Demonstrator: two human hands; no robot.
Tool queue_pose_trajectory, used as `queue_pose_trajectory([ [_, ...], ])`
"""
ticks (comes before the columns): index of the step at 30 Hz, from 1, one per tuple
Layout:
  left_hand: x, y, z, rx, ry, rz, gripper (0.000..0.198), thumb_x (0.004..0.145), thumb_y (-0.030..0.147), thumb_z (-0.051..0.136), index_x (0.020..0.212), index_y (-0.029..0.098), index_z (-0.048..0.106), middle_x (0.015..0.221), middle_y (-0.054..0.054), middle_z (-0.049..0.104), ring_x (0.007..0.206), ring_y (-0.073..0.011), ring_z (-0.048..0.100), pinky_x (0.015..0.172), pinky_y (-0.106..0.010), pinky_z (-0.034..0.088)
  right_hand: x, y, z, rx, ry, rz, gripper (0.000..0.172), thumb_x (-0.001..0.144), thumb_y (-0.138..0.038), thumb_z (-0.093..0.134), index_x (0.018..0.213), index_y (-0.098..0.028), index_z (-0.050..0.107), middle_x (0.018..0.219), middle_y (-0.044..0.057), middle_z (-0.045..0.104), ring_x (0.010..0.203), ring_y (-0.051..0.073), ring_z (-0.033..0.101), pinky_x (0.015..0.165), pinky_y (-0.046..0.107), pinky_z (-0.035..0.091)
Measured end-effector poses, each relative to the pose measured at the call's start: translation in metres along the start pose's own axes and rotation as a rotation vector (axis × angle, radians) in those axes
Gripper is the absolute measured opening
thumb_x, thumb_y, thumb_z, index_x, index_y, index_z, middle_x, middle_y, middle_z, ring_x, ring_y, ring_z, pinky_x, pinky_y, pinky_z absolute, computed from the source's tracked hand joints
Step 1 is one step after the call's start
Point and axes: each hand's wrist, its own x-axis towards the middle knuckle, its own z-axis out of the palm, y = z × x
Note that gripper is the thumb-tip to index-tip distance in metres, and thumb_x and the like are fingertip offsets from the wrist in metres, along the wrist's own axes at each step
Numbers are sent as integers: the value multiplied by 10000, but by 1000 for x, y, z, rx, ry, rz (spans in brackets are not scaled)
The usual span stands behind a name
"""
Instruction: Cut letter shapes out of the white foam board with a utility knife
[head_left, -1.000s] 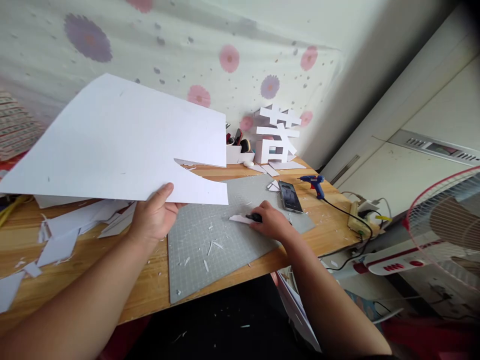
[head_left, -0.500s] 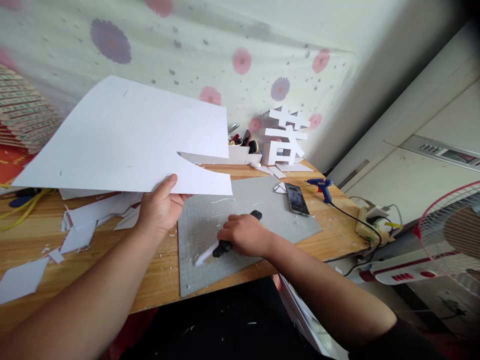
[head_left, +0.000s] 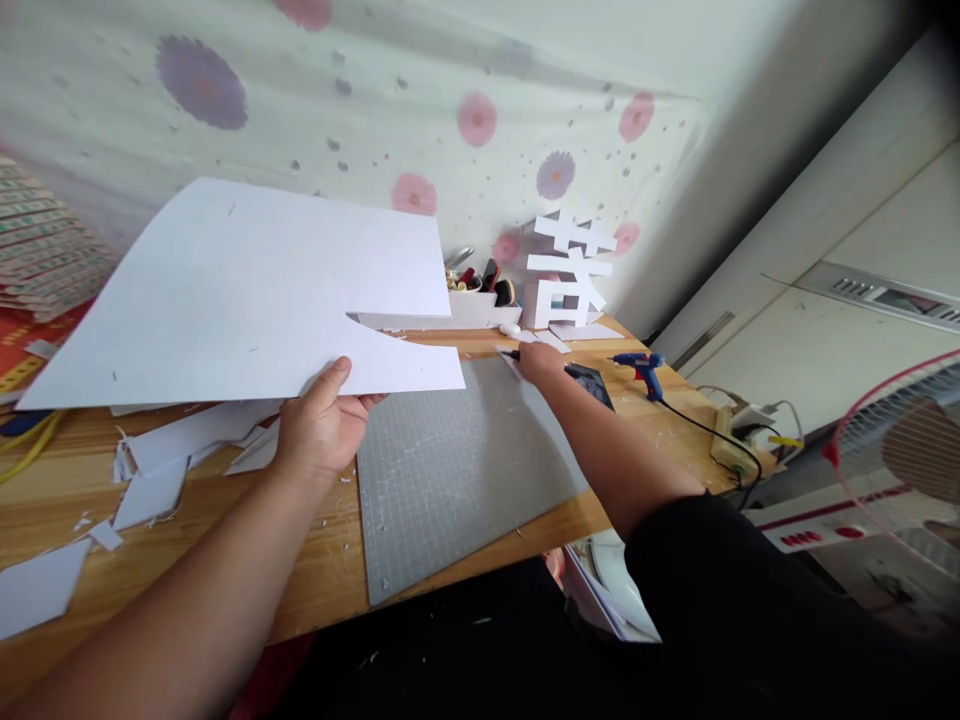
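Note:
My left hand [head_left: 324, 425] pinches the lower edge of a big white board [head_left: 247, 300], thumb on top and fingers beneath. The board is tilted up above the table, with a curved notch cut into its right side. My right hand [head_left: 541, 365] reaches to the far edge of the grey cutting mat [head_left: 442, 480], closed around a black-handled knife [head_left: 513, 354]. Only the knife's front end shows; the rest is hidden by the hand. Just behind the right wrist lies a phone [head_left: 592, 384], partly covered by the forearm.
White board scraps [head_left: 154, 490] lie on the wooden table [head_left: 300, 570] at left. A white cut-out character [head_left: 566, 275] stands at the back, beside a box of tools [head_left: 476, 308]. To the right are a blue glue gun [head_left: 637, 370] with its cord, a power strip [head_left: 731, 440] and a fan [head_left: 900, 450].
My right hand has moved from the middle of the mat to its far edge, carrying the knife forward. The left hand still holds the board, which sits slightly lower and flatter in view.

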Motion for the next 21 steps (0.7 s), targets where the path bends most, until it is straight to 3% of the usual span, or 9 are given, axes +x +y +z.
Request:
queue_pose_trajectory([
  [4,-9,-17,3,55,-50,-12,428,643,233,840,1047,258,702,1183,4,753,1128,-253,657,679,-269,595,-25,15,-20,-49,49,34,263,966,-277,561,1140,-124,685,1255,198,652,1085,277,641,882,371,443],
  [8,-17,-32,5,121,-105,-11,455,629,300,857,1053,283,690,1199,-14,736,1222,-289,621,719,-280,613,-77,28,-36,53,130,-23,234,913,-362,602,901,-156,713,824,79,705,812,232,641,726,314,440],
  [11,-24,-44,8,158,-133,-17,423,661,377,855,1033,276,683,1187,-36,735,1199,-307,634,703,-311,621,-126,33,-41,140,135,-109,248,849,-395,650,740,-174,682,677,47,661,690,214,610,659,305,418],
  [13,-33,-50,11,173,-138,-55,436,686,401,850,1063,270,673,1182,-43,736,1167,-303,655,698,-321,624,-154,32,-40,281,108,-210,259,861,-418,637,792,-178,703,757,60,710,732,218,647,687,309,445],
  [16,-54,-59,18,174,-151,-126,495,716,437,841,1132,245,654,1222,-60,724,1143,-304,673,721,-344,634,-181,26,-39,394,84,-354,342,852,-461,682,1041,-179,722,1052,102,756,917,245,696,795,326,488],
  [19,-79,-66,25,161,-136,-205,487,757,464,818,1142,214,655,1260,-85,714,1123,-288,684,749,-338,635,-193,22,-40,271,52,-395,527,784,-525,773,1169,-172,697,1118,130,747,1001,286,692,844,351,498],
  [21,-93,-71,28,140,-108,-262,452,799,456,791,1153,210,656,1268,-88,714,1110,-263,689,768,-322,629,-197,22,-42,164,8,-400,554,763,-537,798,1163,-165,706,1094,137,747,1030,309,684,860,363,495],
])
